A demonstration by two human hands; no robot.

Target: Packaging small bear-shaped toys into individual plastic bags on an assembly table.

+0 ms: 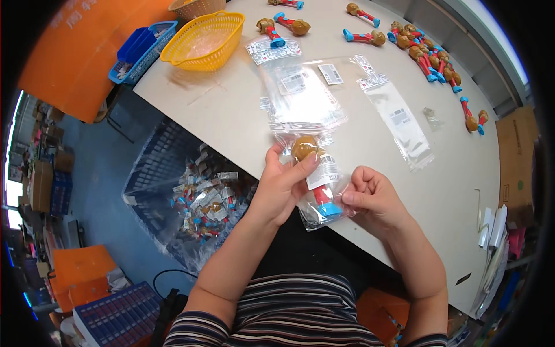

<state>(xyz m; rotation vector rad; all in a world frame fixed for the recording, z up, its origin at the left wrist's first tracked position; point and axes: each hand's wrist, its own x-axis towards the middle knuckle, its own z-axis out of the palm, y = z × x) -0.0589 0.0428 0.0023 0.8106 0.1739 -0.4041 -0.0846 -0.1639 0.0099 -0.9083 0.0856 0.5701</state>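
Note:
Near the table's front edge I hold a toy (304,147) in a clear plastic bag (312,221). It has a brown rounded top, a red stem and a blue base, and a white barcode label (325,173) covers its middle. My left hand (281,186) is closed round the bag's left side, thumb pressed by the brown top and label. With thumb and fingertips, my right hand (373,199) pinches the bag's lower right edge. Just beyond lie a stack of clear bags (305,103) and a single flat bag (402,118).
Loose toys (425,51) of the same kind are heaped at the far right. At the far left stand a yellow basket (203,43) and a blue basket (139,58). Below the table's left edge, a large blue crate (151,156) holds many bagged toys.

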